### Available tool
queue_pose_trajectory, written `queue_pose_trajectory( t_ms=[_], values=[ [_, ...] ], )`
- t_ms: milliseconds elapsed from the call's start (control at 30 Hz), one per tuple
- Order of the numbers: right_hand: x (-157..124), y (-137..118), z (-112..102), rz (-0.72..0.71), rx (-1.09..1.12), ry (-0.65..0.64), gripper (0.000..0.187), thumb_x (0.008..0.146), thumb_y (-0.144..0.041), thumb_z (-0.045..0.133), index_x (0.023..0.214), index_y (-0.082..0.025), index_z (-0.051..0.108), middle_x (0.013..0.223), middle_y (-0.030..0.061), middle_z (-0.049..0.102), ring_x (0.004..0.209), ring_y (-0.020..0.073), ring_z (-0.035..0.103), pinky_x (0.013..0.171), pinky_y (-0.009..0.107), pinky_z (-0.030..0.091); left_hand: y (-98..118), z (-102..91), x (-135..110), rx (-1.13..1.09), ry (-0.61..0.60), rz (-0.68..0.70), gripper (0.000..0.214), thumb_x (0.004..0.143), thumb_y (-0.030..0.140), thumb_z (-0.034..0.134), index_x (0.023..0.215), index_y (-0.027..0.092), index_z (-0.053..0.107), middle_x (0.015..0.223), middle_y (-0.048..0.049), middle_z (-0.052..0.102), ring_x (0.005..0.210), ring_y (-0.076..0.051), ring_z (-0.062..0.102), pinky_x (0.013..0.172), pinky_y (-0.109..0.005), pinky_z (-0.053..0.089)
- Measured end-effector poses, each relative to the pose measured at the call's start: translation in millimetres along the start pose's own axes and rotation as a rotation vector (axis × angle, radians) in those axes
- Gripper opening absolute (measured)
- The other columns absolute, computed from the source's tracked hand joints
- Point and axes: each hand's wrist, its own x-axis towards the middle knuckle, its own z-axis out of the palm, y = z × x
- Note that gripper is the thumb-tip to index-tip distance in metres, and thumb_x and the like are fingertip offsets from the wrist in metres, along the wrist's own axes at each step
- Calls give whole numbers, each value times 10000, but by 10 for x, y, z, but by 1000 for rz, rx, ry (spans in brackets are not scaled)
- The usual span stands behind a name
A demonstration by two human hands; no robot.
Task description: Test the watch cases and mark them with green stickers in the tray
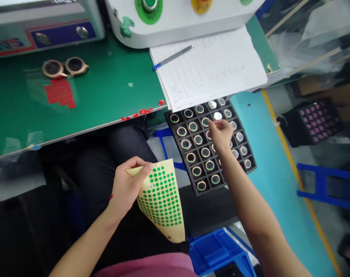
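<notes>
My left hand (127, 184) pinches the top edge of a pale yellow sheet of round green stickers (163, 204), which hangs curved over my lap. Some spots near the top of the sheet have no dots. To the right is a black compartment tray (194, 192) holding rows of round watch cases (205, 152); many on the left side bear a small green dot. My right hand (222, 134) is over the tray's upper middle, thumb and fingers closed together at one of the cases. Whatever lies between those fingertips is too small to make out.
Papers (209, 73) with a pen (173, 57) overhang the green table's edge (105, 133). Two round gold-rimmed pieces (64, 67) and red stickers (60, 93) lie at left. White machines (180, 23) stand behind. A blue stool (333, 186) is on the right.
</notes>
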Motion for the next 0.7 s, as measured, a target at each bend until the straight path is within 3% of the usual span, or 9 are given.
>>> queue_pose_trajectory(
  t_ms=[67, 133, 200, 267, 400, 700],
  values=[
    [-557, -321, -104, -134, 38, -32, 146, 784, -282, 662, 701, -216, 561, 596, -28, 570, 543, 122, 565, 579, 264, 514, 58, -4, -169, 65, 5, 79, 202, 747, 315, 739, 640, 171, 647, 594, 38, 602, 552, -72, 510, 513, -149, 395],
    [-1131, -652, -248, -516, 15, -190, 21, 822, -222, 633, 807, -214, 621, 759, 13, 657, 711, 160, 644, 691, 311, 539, 117, 10, -332, 125, 5, 128, 187, 750, 305, 733, 637, 176, 660, 583, 36, 607, 540, -70, 506, 496, -143, 390],
    [-1597, -947, -395, -834, -10, -278, 117, 806, -122, 647, 883, -209, 637, 882, 43, 691, 843, 186, 670, 766, 348, 551, 174, 35, -472, 165, 10, 159, 177, 747, 300, 729, 634, 180, 667, 571, 35, 613, 525, -73, 509, 479, -142, 395],
    [-1890, -1159, -516, -1029, -31, -309, 197, 788, -68, 652, 929, -204, 636, 925, 59, 702, 895, 205, 674, 830, 400, 554, 224, 61, -587, 199, 8, 186, 161, 742, 292, 728, 635, 184, 676, 571, 29, 630, 523, -83, 532, 474, -147, 411],
    [-2069, -1297, -637, -1138, -127, -305, 197, 778, -104, 690, 930, -220, 645, 920, 44, 730, 917, 227, 680, 924, 475, 520, 280, 81, -770, 241, -26, 244, 128, 747, 277, 719, 648, 196, 704, 588, 16, 669, 530, -103, 580, 477, -163, 440],
    [-2187, -1277, -682, -1127, -159, -371, 172, 798, -97, 692, 910, -223, 661, 916, 31, 744, 896, 213, 688, 1009, 497, 455, 294, 87, -1002, 222, -21, 282, 64, 776, 279, 707, 768, 225, 741, 620, 28, 725, 529, -135, 672, 484, -181, 527]
  ],
)
